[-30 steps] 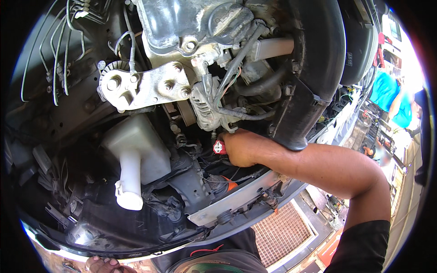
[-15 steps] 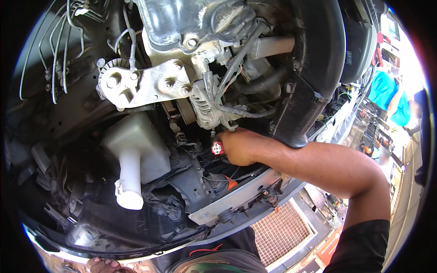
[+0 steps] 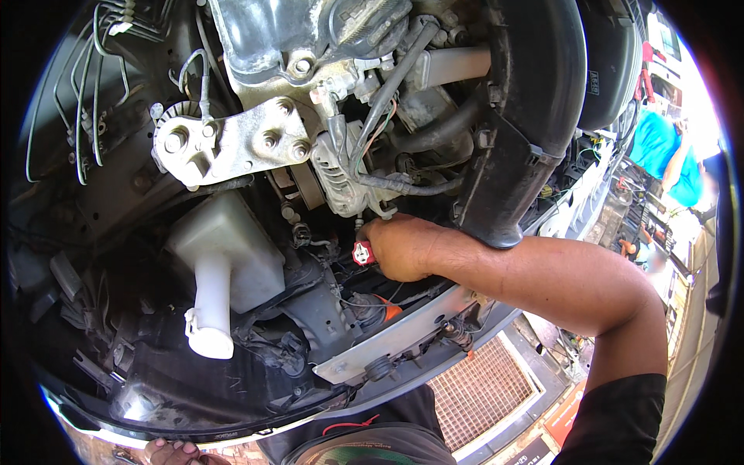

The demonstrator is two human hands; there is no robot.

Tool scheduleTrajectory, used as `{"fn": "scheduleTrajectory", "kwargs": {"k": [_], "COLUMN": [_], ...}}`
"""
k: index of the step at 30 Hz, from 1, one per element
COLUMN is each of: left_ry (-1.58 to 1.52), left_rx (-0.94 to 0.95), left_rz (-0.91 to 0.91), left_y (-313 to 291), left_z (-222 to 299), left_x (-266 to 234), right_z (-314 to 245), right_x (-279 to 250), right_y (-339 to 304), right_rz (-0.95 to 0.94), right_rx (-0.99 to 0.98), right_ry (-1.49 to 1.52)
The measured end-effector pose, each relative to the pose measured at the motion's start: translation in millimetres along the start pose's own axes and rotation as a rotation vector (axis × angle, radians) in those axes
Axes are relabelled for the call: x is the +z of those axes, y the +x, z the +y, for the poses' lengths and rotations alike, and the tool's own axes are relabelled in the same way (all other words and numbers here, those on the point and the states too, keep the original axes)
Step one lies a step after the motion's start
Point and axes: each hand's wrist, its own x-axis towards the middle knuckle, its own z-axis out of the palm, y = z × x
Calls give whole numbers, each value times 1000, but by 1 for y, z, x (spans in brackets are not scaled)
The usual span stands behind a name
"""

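Note:
Reaching in from the right, my right hand is closed around a tool with a red end that carries a white mark. Most of the tool is hidden by the hand. A short metal shaft rises beside the red end, just under the ribbed alternator-like housing. My right forearm passes by the lower end of the black air duct. At the lower left edge, part of my left hand shows by the vehicle's front edge, its fingers bent and close together. Anything in them is hidden.
A white plastic reservoir with a capped neck stands left of my right hand. Above it is a metal bracket with bolts. A pale metal crossbar runs along the front. A person in blue is at far right.
The engine parts appear shifted slightly left in the picture. My right hand keeps its hold on the red-ended tool in nearly the same place under the ribbed housing.

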Motion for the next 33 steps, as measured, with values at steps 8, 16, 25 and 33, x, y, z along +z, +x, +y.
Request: {"fn": "scheduleTrajectory", "kwargs": {"k": [8,16,25,33], "left_ry": [-10,1,-57,-94], "left_rx": [-5,-3,39,84], "left_rz": [9,-26,28,25], "left_y": [-2,-4,-12,-16], "left_z": [0,-1,-9,-14], "left_x": [1,-4,1,-1], "right_z": [2,-1,11,12], "right_x": [3,0,3,5], "right_y": [0,-1,4,2], "right_rz": [19,39,57,160], "right_rx": [-4,18,40,-5], "right_ry": [31,25,7,24]}}
